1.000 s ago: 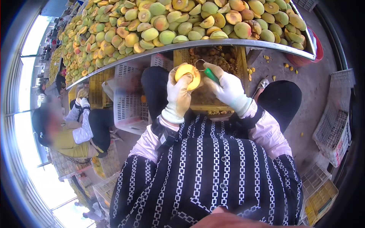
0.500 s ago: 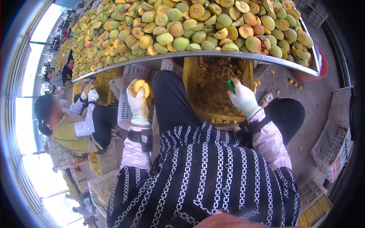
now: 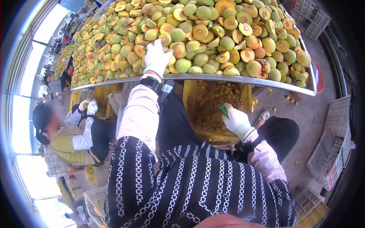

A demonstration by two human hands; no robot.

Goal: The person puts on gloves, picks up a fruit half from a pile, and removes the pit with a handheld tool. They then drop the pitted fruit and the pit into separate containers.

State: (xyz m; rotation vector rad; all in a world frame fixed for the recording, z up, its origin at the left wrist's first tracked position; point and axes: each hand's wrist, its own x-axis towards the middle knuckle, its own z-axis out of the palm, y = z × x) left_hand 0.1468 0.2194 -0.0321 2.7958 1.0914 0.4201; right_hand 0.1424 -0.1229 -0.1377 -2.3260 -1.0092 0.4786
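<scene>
My left hand (image 3: 157,57), in a white glove, reaches onto the pile of cut fruit (image 3: 197,34) on the metal-edged table. Its fingers are spread over the fruit near the front edge, touching pieces there, with none held. My right hand (image 3: 236,121), also gloved, is closed around a small green-handled tool (image 3: 224,111) that ends in a thin wire loop. It hangs above a yellow crate (image 3: 213,136), in which brown pits and scraps (image 3: 220,91) lie.
A co-worker (image 3: 72,133) sits at the left with gloved hands by a yellow crate. A red tub (image 3: 319,78) stands beyond the table's right corner. White crates (image 3: 329,152) are at the far right. Loose fruit pieces lie on the floor.
My left hand has moved from beside my knee, where it held yellow fruit halves, up onto the pile, and no longer holds them. My right hand keeps the green tool, slightly lower in view.
</scene>
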